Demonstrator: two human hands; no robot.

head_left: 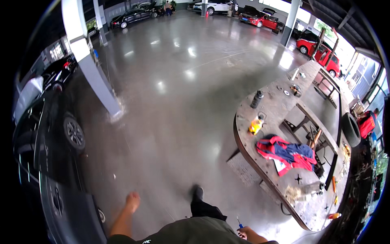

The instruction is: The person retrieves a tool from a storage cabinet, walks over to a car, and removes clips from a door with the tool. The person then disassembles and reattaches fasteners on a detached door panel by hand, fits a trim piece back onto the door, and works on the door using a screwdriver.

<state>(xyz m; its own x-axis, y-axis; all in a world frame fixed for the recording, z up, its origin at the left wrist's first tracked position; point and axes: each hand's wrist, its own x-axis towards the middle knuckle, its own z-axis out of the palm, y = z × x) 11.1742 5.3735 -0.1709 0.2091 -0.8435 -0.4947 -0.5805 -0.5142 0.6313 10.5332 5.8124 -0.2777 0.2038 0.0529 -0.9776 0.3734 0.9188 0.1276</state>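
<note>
My left hand (pixel 133 201) swings low beside the dark car (pixel 56 183), its fingers curled and slightly blurred; what they hold, if anything, is hidden. My right hand (pixel 243 232) grips a screwdriver (pixel 240 224) with a blue handle, its shaft pointing up, near the curved metal worktable (pixel 260 171). On that table lie a red and navy jacket (pixel 286 153), a yellow container (pixel 255 127), a dark bottle (pixel 256 99) and some small metal parts (pixel 296 90). An orange-handled tool (pixel 334 184) lies toward the table's right side.
The glossy floor (pixel 162 122) stretches forward to parked cars (pixel 258 19) and a distant person (pixel 167 8). A white and grey pillar (pixel 91 77) stands left. A tire (pixel 351 129) and a red item (pixel 367 124) are right of the table. A red car (pixel 317 55) stands behind it.
</note>
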